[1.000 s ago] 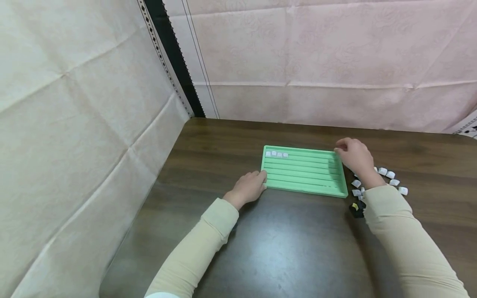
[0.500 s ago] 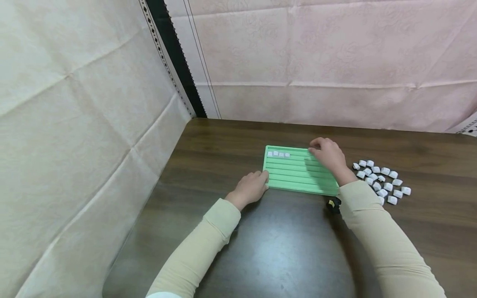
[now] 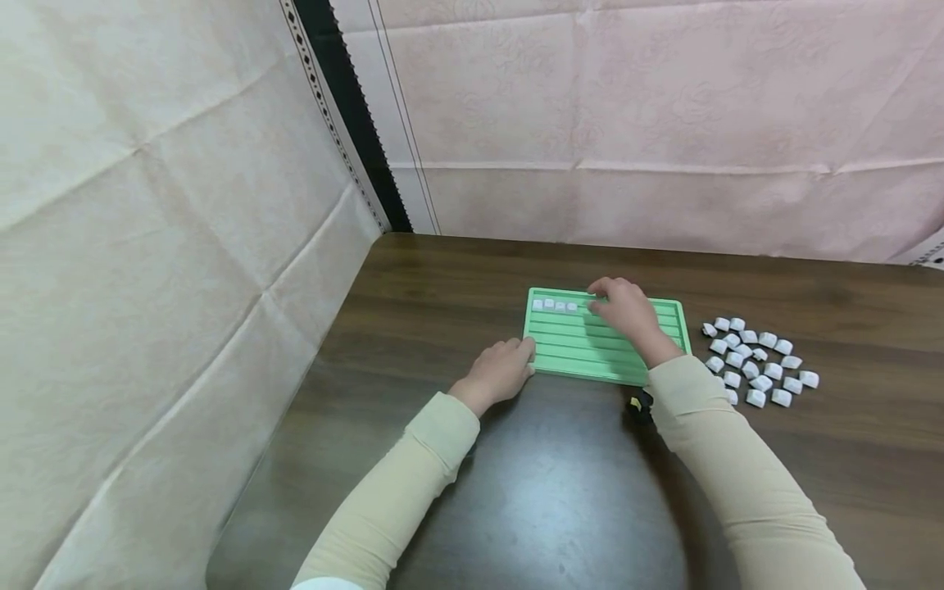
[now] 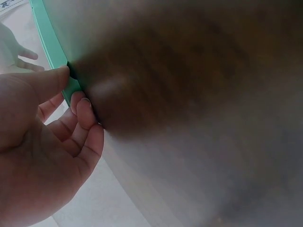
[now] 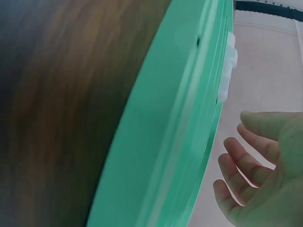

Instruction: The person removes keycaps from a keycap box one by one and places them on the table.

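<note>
A ridged green tray lies on the table, with a short row of several small white keycap-like blocks along its far-left ridge. My left hand grips the tray's near-left corner; in the left wrist view the thumb lies along the front edge and the curled fingers meet the side. Over the tray's far half, just right of the white row, is my right hand. Its thumb and fingers are apart and loosely bent, and the right wrist view shows nothing between them.
To the right of the tray several loose white blocks lie scattered on the brown wooden table. A black device sits by the right wrist. Pale cloth walls stand behind and at the left.
My right hand has moved left from the tray's right end to beside the white row, uncovering more of the loose blocks. The left hand stays on the tray's corner.
</note>
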A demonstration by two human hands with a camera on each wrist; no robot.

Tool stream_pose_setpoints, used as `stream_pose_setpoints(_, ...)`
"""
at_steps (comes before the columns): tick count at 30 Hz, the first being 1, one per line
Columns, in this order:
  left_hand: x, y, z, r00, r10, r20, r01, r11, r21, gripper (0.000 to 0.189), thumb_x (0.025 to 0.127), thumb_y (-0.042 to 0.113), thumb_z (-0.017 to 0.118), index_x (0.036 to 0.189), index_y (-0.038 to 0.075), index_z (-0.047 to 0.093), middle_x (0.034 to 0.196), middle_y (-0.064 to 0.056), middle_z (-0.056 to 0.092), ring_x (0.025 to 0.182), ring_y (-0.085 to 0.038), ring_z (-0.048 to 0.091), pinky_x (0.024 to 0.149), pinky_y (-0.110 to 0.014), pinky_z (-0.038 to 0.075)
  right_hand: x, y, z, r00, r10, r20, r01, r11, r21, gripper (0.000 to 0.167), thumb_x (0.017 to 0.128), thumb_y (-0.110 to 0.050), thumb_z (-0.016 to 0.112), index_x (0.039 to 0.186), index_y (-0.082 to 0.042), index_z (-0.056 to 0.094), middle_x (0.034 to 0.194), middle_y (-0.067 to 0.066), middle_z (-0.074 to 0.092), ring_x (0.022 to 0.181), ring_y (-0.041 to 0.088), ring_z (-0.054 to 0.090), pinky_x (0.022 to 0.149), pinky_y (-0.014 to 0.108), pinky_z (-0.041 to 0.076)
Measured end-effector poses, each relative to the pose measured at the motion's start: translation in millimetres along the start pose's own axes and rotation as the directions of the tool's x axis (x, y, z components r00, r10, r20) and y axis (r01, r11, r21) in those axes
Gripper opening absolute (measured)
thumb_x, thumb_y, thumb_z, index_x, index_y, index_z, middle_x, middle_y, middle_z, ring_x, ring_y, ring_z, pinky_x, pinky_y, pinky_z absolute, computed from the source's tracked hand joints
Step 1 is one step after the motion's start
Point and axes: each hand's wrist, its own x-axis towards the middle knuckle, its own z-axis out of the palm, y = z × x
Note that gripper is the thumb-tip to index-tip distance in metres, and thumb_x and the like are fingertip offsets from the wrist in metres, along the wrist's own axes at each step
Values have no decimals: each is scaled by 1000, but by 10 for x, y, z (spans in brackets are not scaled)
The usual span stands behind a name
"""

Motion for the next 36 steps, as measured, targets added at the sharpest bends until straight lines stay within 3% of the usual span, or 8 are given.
stream_pose_setpoints(6, -11, 37, -12, 1000, 14, -11, -13, 999, 30, 13, 95, 25, 49, 102, 14, 47, 92, -1, 55, 80, -14, 50, 70, -26, 42, 28, -97, 109, 999, -14, 37, 15, 1000, -25, 35, 93, -18, 52, 125, -4, 51, 124, 20, 51, 116, 39, 44, 90, 54, 39)
stream_pose_setpoints(11, -9, 59, -32, 1000, 11, -1, -11, 999, 30, 12, 95, 24, 49, 102, 14, 46, 91, -1, 55, 80, -15, 50, 69, -27, 43, 52, -181, 182, 999, 10, 46, -4, 993, -122, 34, 92, -19, 54, 123, -4, 53, 121, 20, 52, 111, 38, 46, 85, 51, 43)
stream_pose_setpoints(16, -10, 75, -53, 1000, 14, 8, -15, 1000, 21, 12, 95, 23, 49, 103, 14, 47, 92, -1, 55, 81, -15, 51, 70, -27, 44, 54, -219, 217, 999, 41, 32, -34, 981, -190, 33, 92, -17, 52, 123, -5, 54, 128, 22, 47, 116, 41, 41, 86, 52, 42)
stream_pose_setpoints(30, -4, 58, -53, 1000, -1, 17, 0, 1000, 15, 14, 95, 25, 49, 105, 14, 48, 97, -1, 57, 85, -15, 53, 73, -28, 45, 69, -228, 264, 999, 44, -13, -46, 975, -219, 30, 93, -18, 52, 120, -8, 57, 125, 18, 50, 114, 39, 43, 84, 50, 44)
stream_pose_setpoints(36, -14, 41, -57, 1000, -13, 20, 13, 1000, 4, 14, 96, 25, 49, 106, 15, 47, 97, -1, 56, 85, -15, 52, 74, -28, 44, 58, -206, 270, 999, 27, -29, -33, 980, -195, 29, 93, -17, 52, 120, -7, 57, 121, 18, 53, 108, 38, 49, 74, 46, 47)
